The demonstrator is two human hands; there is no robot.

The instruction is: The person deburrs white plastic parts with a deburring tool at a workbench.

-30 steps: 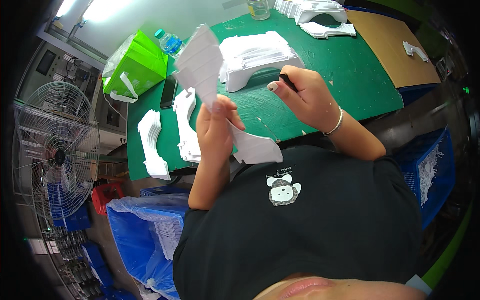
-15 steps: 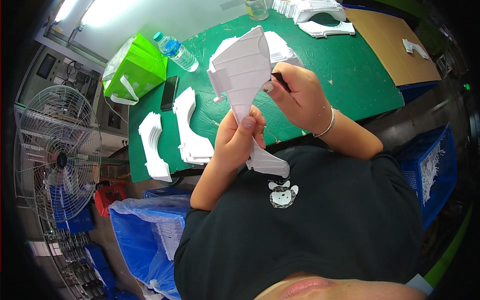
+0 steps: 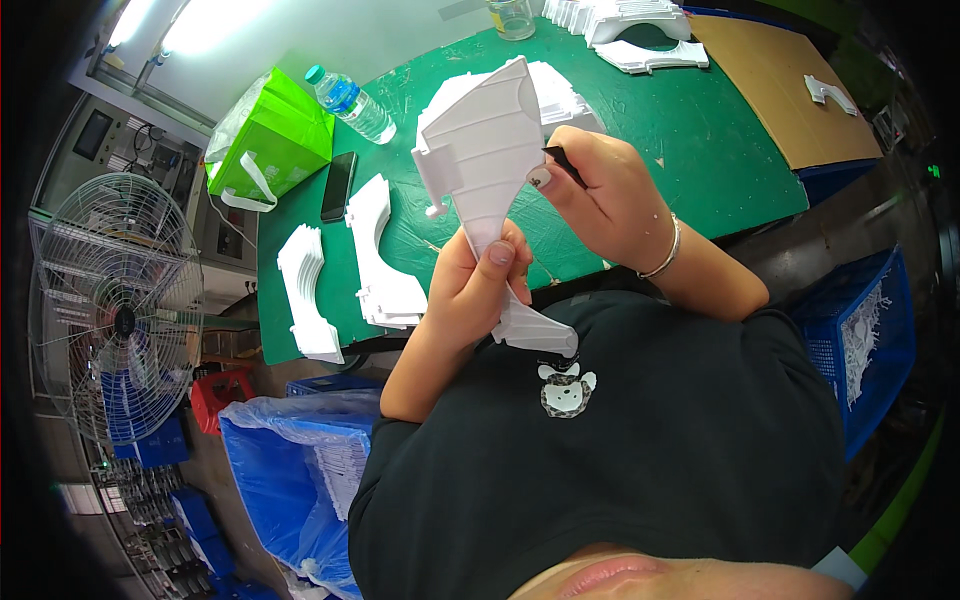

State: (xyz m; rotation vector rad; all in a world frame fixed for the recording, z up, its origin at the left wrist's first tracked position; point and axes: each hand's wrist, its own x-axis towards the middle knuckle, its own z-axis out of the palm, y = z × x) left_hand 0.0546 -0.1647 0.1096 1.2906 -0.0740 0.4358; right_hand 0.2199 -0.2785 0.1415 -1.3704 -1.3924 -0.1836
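My left hand [image 3: 485, 275] grips a white curved plastic part [image 3: 487, 135] around its narrow waist, thumb on top. The part is held upright above the table edge, with its wide ribbed end up and its lower tip near my shirt. My right hand [image 3: 610, 190] pinches a small black pointed blade [image 3: 565, 163] between thumb and fingers, close to the right edge of the part. Whether the blade touches that edge I cannot tell. Behind the held part lies a pile of white parts [image 3: 560, 95], partly hidden.
On the green table [image 3: 690, 160] are two stacks of white parts, left [image 3: 305, 290] and nearer [image 3: 380, 255], a phone [image 3: 339, 187], a water bottle [image 3: 352, 105] and a green bag [image 3: 275, 135]. Cardboard [image 3: 765, 95] lies right. Blue bins [image 3: 275, 480] stand below; a fan [image 3: 120, 310] is left.
My right hand has shifted very slightly right and down with the blade. The held part has barely moved in my left hand.
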